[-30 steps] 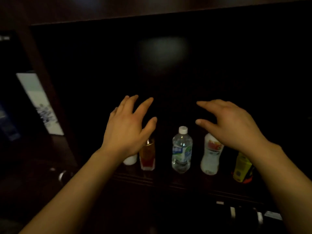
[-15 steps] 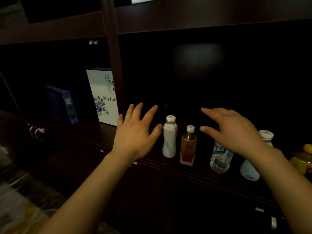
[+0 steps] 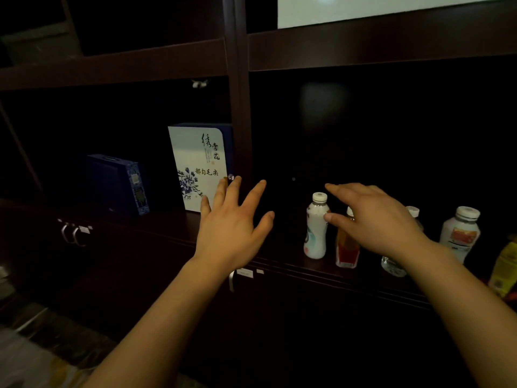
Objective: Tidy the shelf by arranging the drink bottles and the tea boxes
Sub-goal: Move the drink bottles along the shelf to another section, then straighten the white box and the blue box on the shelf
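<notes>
Hands both raised in front of a dark wooden shelf (image 3: 179, 233), neither holding anything. Left hand (image 3: 232, 231): fingers spread wide, palm facing the shelf, fingertips overlapping the lower right corner of a white tea box (image 3: 197, 166) with blue flower print; contact cannot be told. Right hand (image 3: 375, 219): fingers open and extended leftward, hovering in front of the bottle row, thumb tip just beside the white bottle (image 3: 316, 228). White tea box stands upright in the left compartment, against the vertical divider (image 3: 240, 107). Dark blue tea box (image 3: 117, 186) stands upright further left, apart from the white one. Bottles stand in the right compartment in a row along the front edge: white bottle, then amber bottle (image 3: 347, 247) with red base, then clear water bottle (image 3: 394, 264) mostly hidden behind the right wrist, then white bottle with orange label (image 3: 458, 233), then yellow-green bottle (image 3: 506, 267) cut by the frame edge. Metal handles (image 3: 71, 233) on cabinet doors below. Lighting dim.
</notes>
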